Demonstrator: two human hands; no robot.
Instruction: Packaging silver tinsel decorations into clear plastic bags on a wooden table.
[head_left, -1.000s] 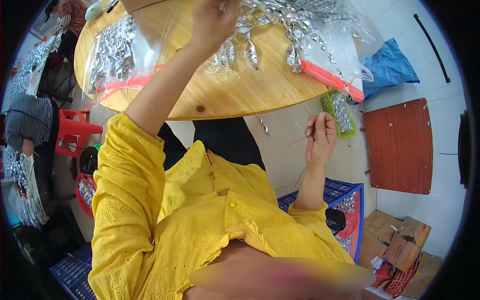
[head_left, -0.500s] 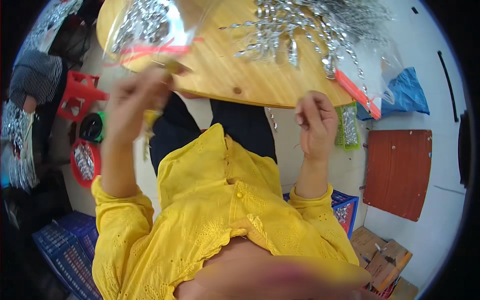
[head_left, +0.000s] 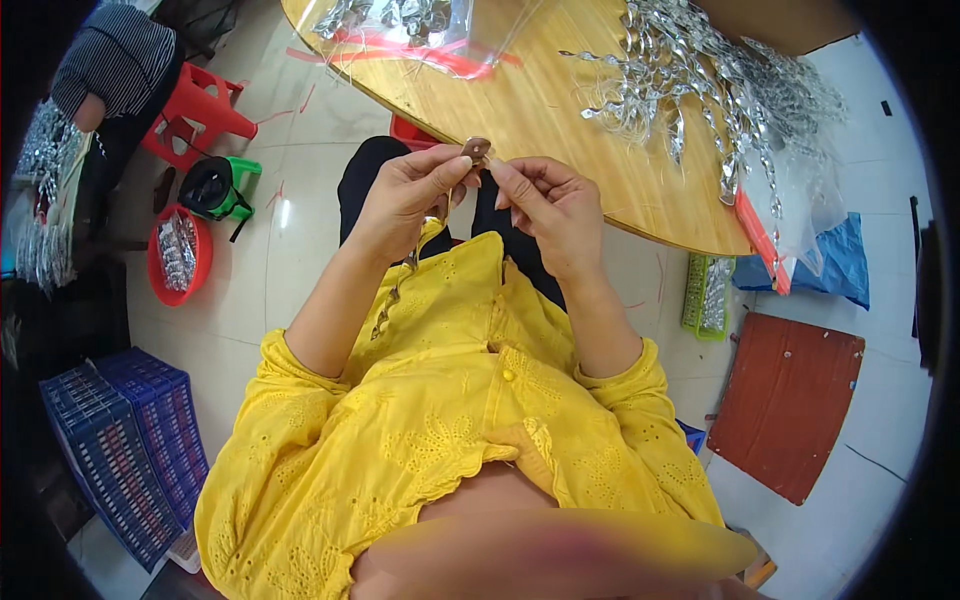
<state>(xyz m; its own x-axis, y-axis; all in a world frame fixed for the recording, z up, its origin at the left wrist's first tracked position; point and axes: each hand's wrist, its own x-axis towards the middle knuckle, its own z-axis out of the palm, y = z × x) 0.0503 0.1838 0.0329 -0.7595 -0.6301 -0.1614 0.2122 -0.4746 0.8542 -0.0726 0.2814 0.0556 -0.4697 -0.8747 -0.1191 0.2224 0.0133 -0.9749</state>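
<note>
At frame centre, a small brown piece (head_left: pixel 476 150) is pinched by the left hand (head_left: pixel 405 195); the right hand (head_left: pixel 550 205) grips near it, steadying a dangling silver spiral strand (head_left: pixel 395 295).

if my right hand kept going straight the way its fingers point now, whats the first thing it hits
Most likely the left hand: the right hand points up-left at the small brown piece pinched there, almost touching it. Beyond lies the wooden table edge; depth is unclear.

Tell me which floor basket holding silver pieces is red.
The round red basket at the person's left, by the red stool. The other, the green basket, is rectangular, at right.
</note>
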